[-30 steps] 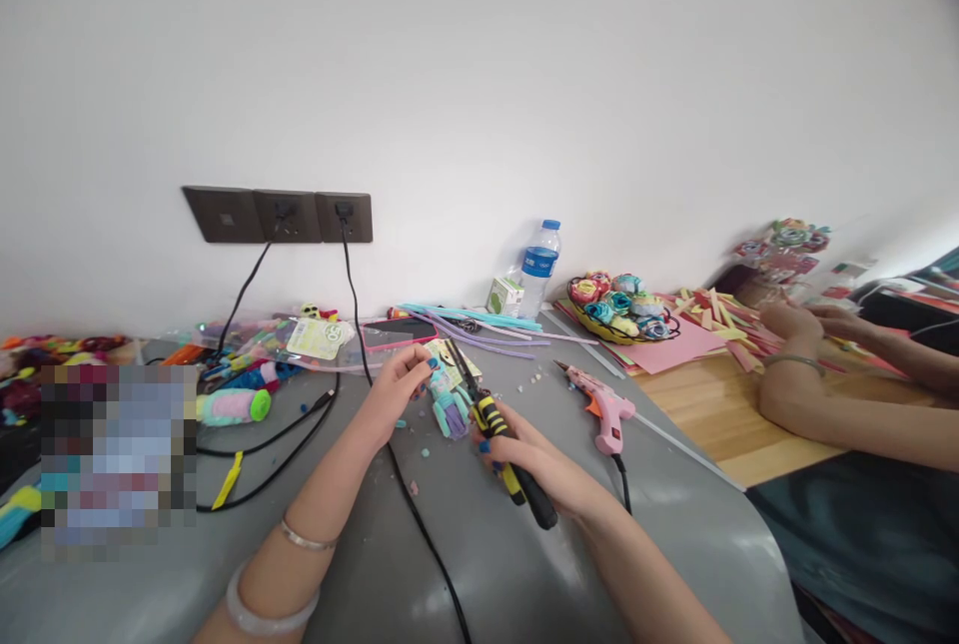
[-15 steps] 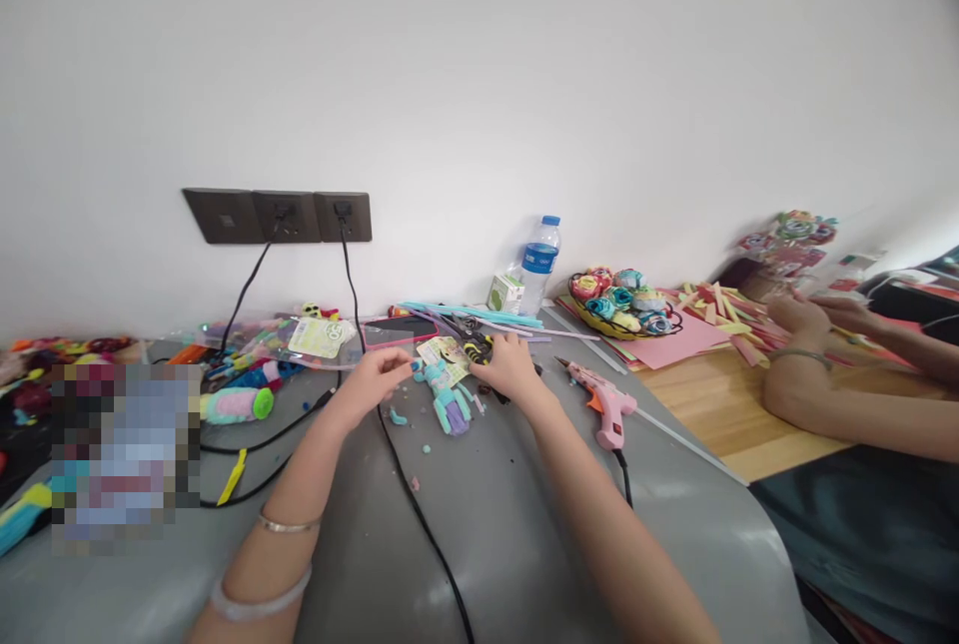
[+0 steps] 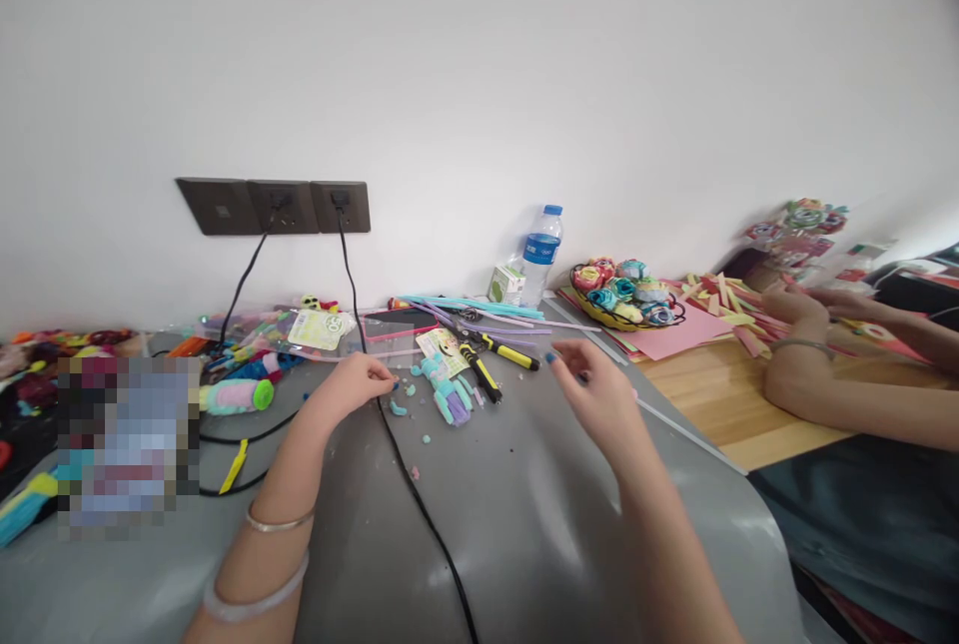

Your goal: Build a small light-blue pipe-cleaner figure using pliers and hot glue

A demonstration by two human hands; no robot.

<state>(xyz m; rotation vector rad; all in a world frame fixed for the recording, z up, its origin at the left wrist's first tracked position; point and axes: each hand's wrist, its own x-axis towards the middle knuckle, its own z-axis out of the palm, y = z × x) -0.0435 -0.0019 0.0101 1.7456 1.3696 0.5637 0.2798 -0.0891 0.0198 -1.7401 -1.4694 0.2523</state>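
My left hand (image 3: pixel 364 382) hovers over the grey table left of a small teal and purple fuzzy pipe-cleaner figure (image 3: pixel 451 396). Its thumb and fingertips are pinched together; whatever they hold is too small to make out. My right hand (image 3: pixel 595 389) reaches down over the pink glue gun, hiding nearly all of it. The thumb and forefinger there are apart, and I see nothing gripped between them. Between my hands lie pliers (image 3: pixel 485 371) with black and yellow handles, beside a printed card (image 3: pixel 442 349). Teal scraps (image 3: pixel 398 408) are scattered near the figure.
Pipe cleaners (image 3: pixel 486 307), a water bottle (image 3: pixel 540 255) and a small box (image 3: pixel 506 285) sit by the wall. A black cable (image 3: pixel 420 504) crosses the table. At right are a basket of paper roses (image 3: pixel 625 295) and another person's forearms (image 3: pixel 861 404).
My right hand has left the pliers and moved right, over the glue gun. The pliers now lie loose with handles spread. My left hand has drawn slightly away from the figure.
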